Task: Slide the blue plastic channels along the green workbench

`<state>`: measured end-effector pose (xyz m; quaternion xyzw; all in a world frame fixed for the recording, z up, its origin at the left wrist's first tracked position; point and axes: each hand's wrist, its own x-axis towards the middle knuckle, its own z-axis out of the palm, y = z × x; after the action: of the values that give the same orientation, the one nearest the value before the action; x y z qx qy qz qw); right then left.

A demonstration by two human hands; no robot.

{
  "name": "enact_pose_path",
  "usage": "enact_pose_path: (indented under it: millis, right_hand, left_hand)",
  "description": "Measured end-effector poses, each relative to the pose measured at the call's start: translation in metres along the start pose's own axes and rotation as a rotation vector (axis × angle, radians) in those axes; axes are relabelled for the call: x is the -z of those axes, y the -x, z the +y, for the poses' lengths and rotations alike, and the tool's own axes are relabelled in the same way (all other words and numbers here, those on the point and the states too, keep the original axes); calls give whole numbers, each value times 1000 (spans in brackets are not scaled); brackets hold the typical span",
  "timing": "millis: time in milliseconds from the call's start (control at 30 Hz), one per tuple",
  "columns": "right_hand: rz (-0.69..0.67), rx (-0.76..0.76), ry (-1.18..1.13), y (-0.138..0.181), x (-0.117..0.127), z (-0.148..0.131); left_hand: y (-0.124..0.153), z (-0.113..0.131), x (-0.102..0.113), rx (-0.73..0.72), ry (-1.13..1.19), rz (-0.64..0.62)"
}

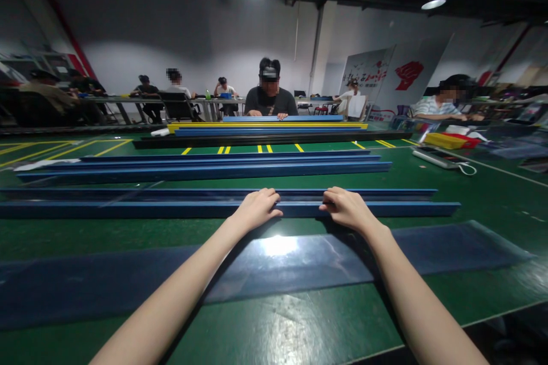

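Observation:
A long blue plastic channel strip (398, 209) lies crosswise on the green table (274, 325). My left hand (258, 206) is closed over its near wall, thumb on the near side and fingers curled inward. To the right, with a short stretch of the strip between them, my right hand (346, 206) grips the same wall, its fingertips partly hidden. Nearer to me, under my forearms, a long clear plastic sheet (299, 268) lies flat and reflects the ceiling light. More blue channel strips (222, 171) rest just beyond my hands, parallel to the held one.
Farther back lie a black strip (274, 138), a yellow strip (265, 125) and a blue strip held by a co-worker (270, 94) opposite. At right are a phone-like device with a white cable (436, 158) and a yellow object (445, 140). Several people sit beyond.

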<state>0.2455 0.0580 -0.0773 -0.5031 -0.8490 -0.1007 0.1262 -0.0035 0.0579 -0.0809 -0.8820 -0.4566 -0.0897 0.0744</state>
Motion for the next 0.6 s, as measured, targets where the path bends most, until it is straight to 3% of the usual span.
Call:
enact_pose_path:
  millis: [600]
  right_hand:
    - [37,94,9,-3,-12,-15]
  left_hand:
    - [0,3,2,-11,-19,-24]
